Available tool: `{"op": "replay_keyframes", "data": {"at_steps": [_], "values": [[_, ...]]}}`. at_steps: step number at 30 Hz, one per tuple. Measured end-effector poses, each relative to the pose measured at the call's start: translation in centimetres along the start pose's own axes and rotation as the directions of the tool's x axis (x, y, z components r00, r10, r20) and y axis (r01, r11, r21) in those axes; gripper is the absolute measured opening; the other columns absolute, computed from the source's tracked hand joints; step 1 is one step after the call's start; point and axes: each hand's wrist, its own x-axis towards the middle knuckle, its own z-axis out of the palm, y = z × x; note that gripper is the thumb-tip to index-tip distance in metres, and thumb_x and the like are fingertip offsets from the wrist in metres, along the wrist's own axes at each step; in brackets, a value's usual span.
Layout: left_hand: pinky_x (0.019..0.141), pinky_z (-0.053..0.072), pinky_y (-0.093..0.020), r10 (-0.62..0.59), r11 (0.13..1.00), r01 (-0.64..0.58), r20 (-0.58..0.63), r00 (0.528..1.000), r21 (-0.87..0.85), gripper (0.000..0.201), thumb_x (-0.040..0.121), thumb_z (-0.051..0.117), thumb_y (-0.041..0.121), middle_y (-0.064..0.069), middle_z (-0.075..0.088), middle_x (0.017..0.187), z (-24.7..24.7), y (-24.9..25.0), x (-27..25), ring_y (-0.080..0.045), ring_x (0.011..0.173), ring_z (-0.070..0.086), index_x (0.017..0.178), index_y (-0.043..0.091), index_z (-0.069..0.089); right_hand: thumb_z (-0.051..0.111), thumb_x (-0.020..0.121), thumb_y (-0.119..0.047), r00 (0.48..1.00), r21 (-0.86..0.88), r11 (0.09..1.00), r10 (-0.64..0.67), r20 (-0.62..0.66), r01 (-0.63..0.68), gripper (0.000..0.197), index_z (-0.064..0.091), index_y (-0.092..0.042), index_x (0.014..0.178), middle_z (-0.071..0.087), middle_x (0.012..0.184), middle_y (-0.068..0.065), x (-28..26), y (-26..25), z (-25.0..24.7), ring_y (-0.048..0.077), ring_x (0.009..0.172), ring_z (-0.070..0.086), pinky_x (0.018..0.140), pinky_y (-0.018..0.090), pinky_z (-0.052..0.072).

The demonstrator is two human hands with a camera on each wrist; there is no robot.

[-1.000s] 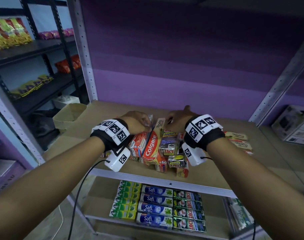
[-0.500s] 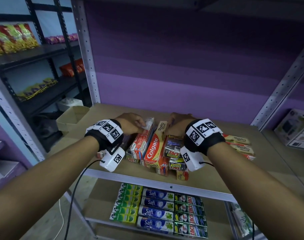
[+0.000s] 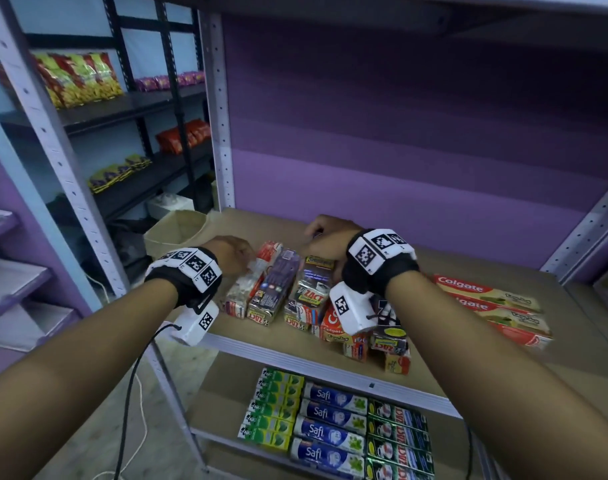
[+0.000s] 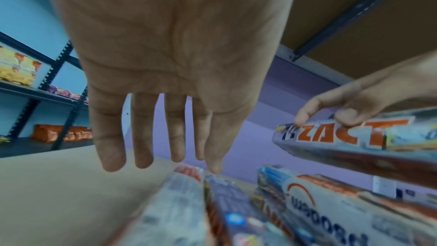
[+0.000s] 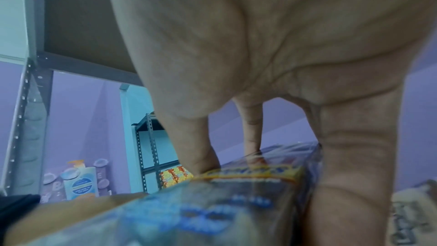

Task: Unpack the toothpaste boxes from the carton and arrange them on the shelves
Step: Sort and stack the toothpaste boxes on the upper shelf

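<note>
Since a second ago the red Colgate box that leaned up in the middle of the heap is down, the heap sits flatter, and both hands have moved to its far end. The left hand (image 3: pixel 234 253) now hovers over the two leftmost toothpaste boxes (image 3: pixel 261 284), fingers straight and spread in the left wrist view, thumb tip just touching a box end, gripping nothing. The right hand (image 3: pixel 325 239) pinches the far end of a silver ZACT box (image 3: pixel 313 287) between thumb and curled fingers; in the left wrist view that box (image 4: pixel 350 137) is tilted up above the ones below it. Likely meaning: the dump from the carton is over and sorting has begun, one box being pulled out of the heap to line up. The heap is on the middle shelf (image 3: pixel 469 344), near its front edge, boxes lying lengthwise, some stacked, some crooked, glossy shrink-wrap on several. Two long Colgate boxes (image 3: pixel 493 303) lie flat to the right, apart from the heap. The lower shelf (image 3: pixel 219 403) holds neat rows of green, Safi and ZACT boxes. A cardboard carton (image 3: pixel 178 228) stands beyond the shelf's left corner.
</note>
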Motion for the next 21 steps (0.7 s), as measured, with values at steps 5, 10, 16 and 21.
{"op": "replay_keyframes", "data": {"at_steps": [5,10,16,21], "values": [[0.059,0.047,-0.019,-0.031,0.997,0.039,0.135,0.990,-0.061,0.040,0.082,0.074,0.022,0.001,0.068,0.106,0.5,-2.5,-0.2,-0.012,0.073,0.062,0.120,0.029,0.061,0.067,0.049,-0.059,0.999,-0.036,0.999,-0.031,0.036,0.033,0.056,0.072,-0.022,0.091,0.073,0.086,-0.003,4.9,-2.3,4.0,0.021,0.082,0.071,0.079,0.036,0.060],[0.048,0.052,-0.022,-0.078,0.970,0.104,0.124,0.989,-0.218,0.038,0.082,0.072,0.010,-0.004,0.073,0.088,1.3,-3.0,-0.3,-0.010,0.048,0.065,0.113,0.031,0.064,0.079,0.054,-0.048,0.997,-0.228,0.973,-0.028,0.070,0.043,0.034,0.066,-0.021,0.071,0.068,0.066,-0.005,6.7,-3.1,6.4,0.016,0.054,0.066,0.053,0.027,0.057],[0.039,0.048,-0.022,-0.091,0.932,0.125,0.116,0.989,-0.340,0.038,0.083,0.073,0.005,-0.001,0.074,0.070,1.7,-3.1,-0.3,-0.011,0.043,0.065,0.110,0.029,0.065,0.081,0.068,-0.045,0.991,-0.248,0.962,-0.091,0.098,0.113,0.036,0.068,-0.024,0.095,0.072,0.091,-0.001,5.8,-2.9,6.0,0.022,0.076,0.072,0.074,0.040,0.062],[0.042,0.042,-0.009,-0.057,0.988,0.064,0.048,0.997,-0.144,0.034,0.082,0.073,0.017,0.008,0.071,0.095,1.1,-2.7,-0.3,0.000,0.061,0.061,0.112,0.030,0.068,0.075,0.082,-0.023,0.989,0.104,0.993,-0.061,0.134,0.048,0.037,0.068,-0.009,0.116,0.069,0.105,0.010,4.6,-1.4,4.1,0.032,0.096,0.070,0.089,0.049,0.057]]}}
